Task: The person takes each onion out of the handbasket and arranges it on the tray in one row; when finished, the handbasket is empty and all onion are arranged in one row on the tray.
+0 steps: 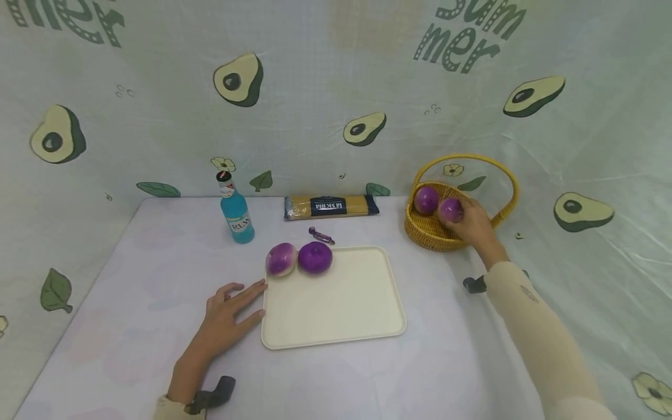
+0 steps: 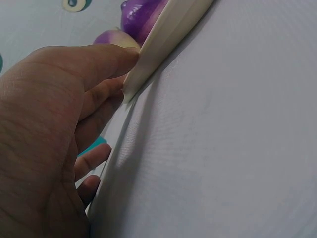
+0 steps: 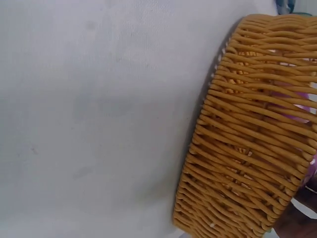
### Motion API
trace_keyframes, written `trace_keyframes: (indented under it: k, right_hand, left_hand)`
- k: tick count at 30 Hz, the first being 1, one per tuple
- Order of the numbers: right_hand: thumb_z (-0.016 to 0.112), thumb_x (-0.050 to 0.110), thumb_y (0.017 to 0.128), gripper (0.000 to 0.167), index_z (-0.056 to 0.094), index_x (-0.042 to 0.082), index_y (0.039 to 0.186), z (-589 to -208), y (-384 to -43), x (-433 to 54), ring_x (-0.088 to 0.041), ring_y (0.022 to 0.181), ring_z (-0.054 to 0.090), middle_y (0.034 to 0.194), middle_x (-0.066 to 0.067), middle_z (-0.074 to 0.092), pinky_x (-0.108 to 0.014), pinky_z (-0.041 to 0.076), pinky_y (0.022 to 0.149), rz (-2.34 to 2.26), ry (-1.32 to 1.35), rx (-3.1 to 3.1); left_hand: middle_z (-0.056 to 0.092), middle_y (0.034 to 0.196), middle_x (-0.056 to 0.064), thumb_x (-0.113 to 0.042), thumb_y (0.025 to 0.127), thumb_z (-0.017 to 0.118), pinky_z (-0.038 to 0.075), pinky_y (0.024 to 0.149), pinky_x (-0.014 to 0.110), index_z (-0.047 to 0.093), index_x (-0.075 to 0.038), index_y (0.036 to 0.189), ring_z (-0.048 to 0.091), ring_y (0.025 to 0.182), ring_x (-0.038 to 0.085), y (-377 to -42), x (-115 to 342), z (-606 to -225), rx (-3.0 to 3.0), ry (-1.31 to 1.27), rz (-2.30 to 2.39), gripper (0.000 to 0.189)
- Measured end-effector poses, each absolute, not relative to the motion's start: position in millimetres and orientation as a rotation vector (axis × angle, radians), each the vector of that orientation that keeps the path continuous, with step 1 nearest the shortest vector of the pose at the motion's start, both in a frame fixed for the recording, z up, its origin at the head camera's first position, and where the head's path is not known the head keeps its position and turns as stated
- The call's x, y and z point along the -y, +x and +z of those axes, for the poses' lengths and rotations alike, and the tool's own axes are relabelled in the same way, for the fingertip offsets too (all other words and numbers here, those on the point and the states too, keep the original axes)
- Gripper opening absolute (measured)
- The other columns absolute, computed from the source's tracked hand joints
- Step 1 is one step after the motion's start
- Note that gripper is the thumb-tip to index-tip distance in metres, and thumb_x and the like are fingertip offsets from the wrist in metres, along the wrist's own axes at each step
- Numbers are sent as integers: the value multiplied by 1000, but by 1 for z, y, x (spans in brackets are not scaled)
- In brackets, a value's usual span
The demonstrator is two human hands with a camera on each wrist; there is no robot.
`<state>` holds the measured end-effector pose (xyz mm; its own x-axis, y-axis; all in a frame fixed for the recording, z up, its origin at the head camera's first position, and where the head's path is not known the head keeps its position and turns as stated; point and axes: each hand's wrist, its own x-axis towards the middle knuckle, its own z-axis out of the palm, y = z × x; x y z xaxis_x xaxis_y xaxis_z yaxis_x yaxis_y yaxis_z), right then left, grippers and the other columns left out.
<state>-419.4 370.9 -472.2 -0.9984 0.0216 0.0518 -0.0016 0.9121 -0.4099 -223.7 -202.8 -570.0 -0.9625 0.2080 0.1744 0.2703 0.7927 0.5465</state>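
My right hand [image 1: 475,224] reaches into a yellow wicker basket [image 1: 436,240], its fingers around a purple onion [image 1: 450,210]. Another purple onion [image 1: 426,200] lies beside it in the basket. In the right wrist view, the woven side of the basket [image 3: 242,144] covers most of the onions and the fingers. My left hand [image 1: 226,318] has its fingers spread, with the tips at the left edge of a cream tray [image 1: 336,309]. Near the tray's back left corner sit a purple-and-white onion [image 1: 281,259] and a deep purple onion [image 1: 315,258].
A blue bottle [image 1: 238,213] stands upright at the back left. Behind the tray lie a pack of pasta [image 1: 331,206] and a small purple wrapped candy [image 1: 321,235]. The basket's tall handle [image 1: 472,156] arches over it, and a patterned cloth backs the table.
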Motion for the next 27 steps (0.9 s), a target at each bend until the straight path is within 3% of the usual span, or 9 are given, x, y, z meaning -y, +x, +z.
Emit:
trace_keyframes:
  k: [27]
  right_hand:
    - [79,22,87,80,36,-6,148,-454,-384,-350,-49,138,31,151,-30,34,-62,28,111,606,179,2916]
  left_hand:
    - [53,147,-8,-50,94,65,20,104,61,50,-33,149,33,135,32,-223,205,-568,2867,-402,-921,59]
